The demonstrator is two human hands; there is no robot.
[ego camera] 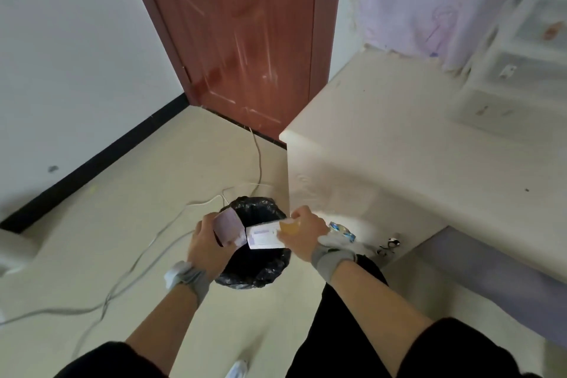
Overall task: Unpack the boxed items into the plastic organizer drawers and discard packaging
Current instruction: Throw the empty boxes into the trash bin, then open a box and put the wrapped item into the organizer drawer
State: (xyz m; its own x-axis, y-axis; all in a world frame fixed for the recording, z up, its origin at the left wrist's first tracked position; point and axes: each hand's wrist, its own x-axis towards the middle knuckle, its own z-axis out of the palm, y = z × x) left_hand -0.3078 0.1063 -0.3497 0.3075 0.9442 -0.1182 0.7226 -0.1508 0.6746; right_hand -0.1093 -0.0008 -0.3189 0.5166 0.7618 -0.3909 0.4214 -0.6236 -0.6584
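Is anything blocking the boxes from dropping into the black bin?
Nothing visible is. The left hand holds the pinkish box and the right hand holds the white box over the bin, whose black-bagged mouth lies open below them.

Floor (138, 224): pale, smooth. Bin with black bag (264, 270) stands on floor, just beside table's corner. Long white cable (147, 242) lies on floor, runs from far end past bin to near left. White shoe (237, 368) on floor at bottom. Table (399, 147): cream top, few small dark specks. Plastic drawers (521, 70) stand on table, far right, blurry.
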